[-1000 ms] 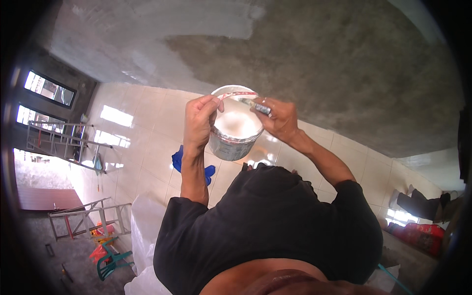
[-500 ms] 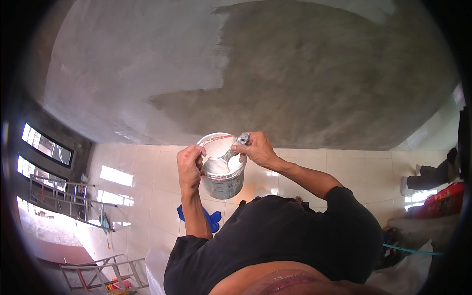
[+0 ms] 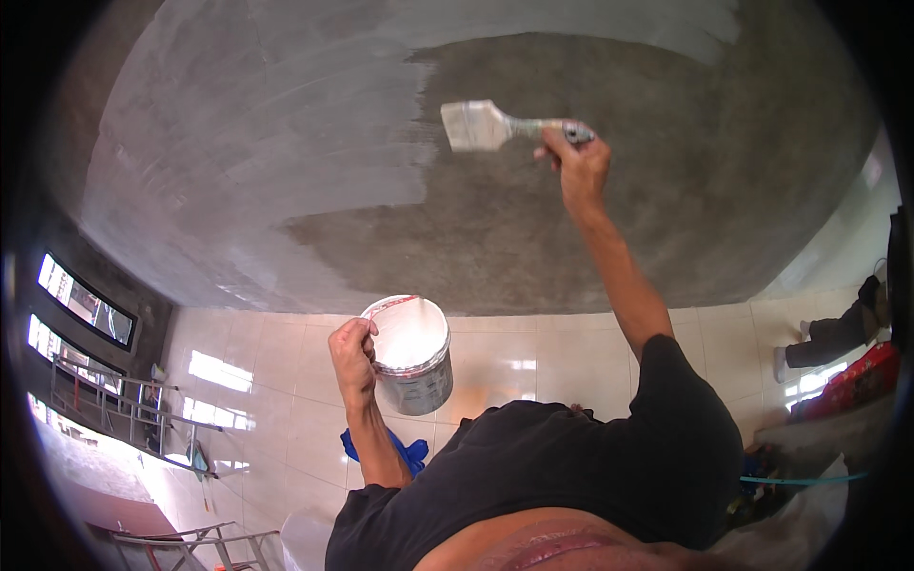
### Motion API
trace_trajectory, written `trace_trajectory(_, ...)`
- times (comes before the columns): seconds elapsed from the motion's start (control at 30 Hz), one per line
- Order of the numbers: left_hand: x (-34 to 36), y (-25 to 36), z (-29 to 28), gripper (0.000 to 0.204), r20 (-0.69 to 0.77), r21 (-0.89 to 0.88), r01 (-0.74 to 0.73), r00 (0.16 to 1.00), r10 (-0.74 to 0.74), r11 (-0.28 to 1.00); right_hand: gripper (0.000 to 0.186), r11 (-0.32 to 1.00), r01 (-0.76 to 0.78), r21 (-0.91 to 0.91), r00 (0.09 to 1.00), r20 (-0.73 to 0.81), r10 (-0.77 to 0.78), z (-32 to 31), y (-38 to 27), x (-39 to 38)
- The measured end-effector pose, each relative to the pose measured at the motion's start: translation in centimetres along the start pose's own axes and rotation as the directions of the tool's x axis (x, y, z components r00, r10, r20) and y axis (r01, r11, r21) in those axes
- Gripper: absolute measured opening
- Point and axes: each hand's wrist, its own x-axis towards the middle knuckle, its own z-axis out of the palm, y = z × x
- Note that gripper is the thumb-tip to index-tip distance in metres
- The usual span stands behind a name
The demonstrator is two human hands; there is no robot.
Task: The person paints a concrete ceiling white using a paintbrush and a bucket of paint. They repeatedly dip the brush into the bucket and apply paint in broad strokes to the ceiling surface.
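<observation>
My right hand (image 3: 583,168) is closed round the handle of a wide paintbrush (image 3: 476,126), raised in front of the wall. Its pale, paint-coated bristles point left, close to the edge between the light coating and the darker bare part; whether they touch the wall I cannot tell. A paint bucket (image 3: 415,388) with white paint inside hangs at my left hand (image 3: 354,352), whose fingers are pinched on the bucket's handle at the rim. The wall (image 3: 647,181) is light grey on the left and along the top, dark grey-brown in the middle and right.
Glossy beige tiles (image 3: 571,357) cover the floor below the wall. Metal ladders (image 3: 143,409) stand at the left near windows. A blue item (image 3: 411,452) lies beside my left forearm. At the right are another person's legs (image 3: 824,344) and a red bundle (image 3: 852,381).
My right hand has lifted the paintbrush out of the bucket, up and to the right, to the wall. The bucket and my left hand sit slightly lower in view.
</observation>
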Motion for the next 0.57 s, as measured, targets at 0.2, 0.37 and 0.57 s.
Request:
trace_trajectory(0.2,0.1,-1.2,-0.8,0.024,-0.046,0.031,-0.025,0.999,0.027,0.999,0.010,0.971,0.230,0.066,0.966,-0.135,-0.220,3.2,2.7,9.4)
trace_trajectory(0.37,-0.1,-0.8,-1.0,0.024,-0.066,0.030,-0.019,0.998,0.021,0.999,0.013,0.943,0.332,0.007,0.912,-0.256,-0.319,0.4,4.5,13.8)
trace_trajectory(0.57,0.3,-1.0,-1.0,0.024,-0.072,0.018,-0.060,0.995,0.062,0.998,0.016,0.887,0.307,-0.345,0.806,-0.402,-0.435,-9.4,0.3,13.7)
